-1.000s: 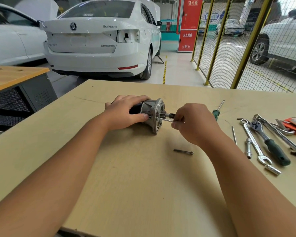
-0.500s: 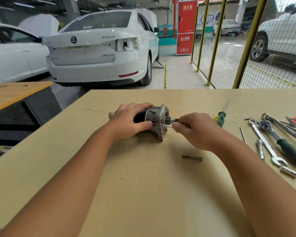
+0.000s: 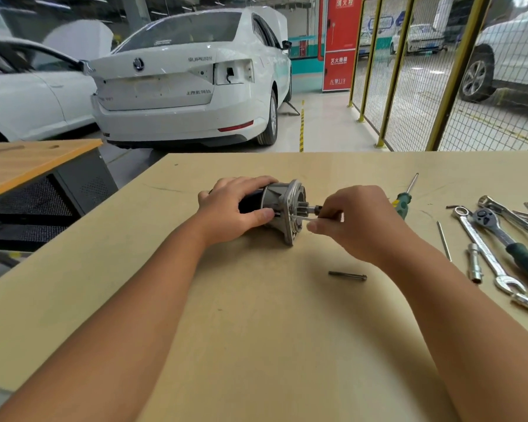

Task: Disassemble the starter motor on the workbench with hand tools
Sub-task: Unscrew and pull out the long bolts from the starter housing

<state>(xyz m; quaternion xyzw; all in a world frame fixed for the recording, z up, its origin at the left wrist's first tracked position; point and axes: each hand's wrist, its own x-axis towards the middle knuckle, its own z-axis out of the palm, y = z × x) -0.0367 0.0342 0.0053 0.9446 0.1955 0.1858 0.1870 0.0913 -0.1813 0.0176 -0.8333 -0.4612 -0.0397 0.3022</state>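
The starter motor (image 3: 282, 205) lies on its side on the workbench (image 3: 256, 315), its grey aluminium end housing facing right and its black body to the left. My left hand (image 3: 235, 208) grips the black body from above. My right hand (image 3: 357, 222) pinches a long thin silver bolt (image 3: 302, 217) that sticks out of the housing flange just below the pinion shaft. A dark loose bolt (image 3: 347, 275) lies on the bench in front of my right wrist.
To the right lie a green-handled screwdriver (image 3: 404, 199), a thin rod (image 3: 444, 240), a combination wrench (image 3: 488, 254), a ratchet with a green grip (image 3: 506, 239), a socket (image 3: 474, 266) and more wrenches. White cars and a yellow mesh fence stand beyond the bench.
My head has tilted, so the bench sits lower in view. Both hands stay on the motor; my right hand's fingers have shifted slightly on the thin bolt at the flange.
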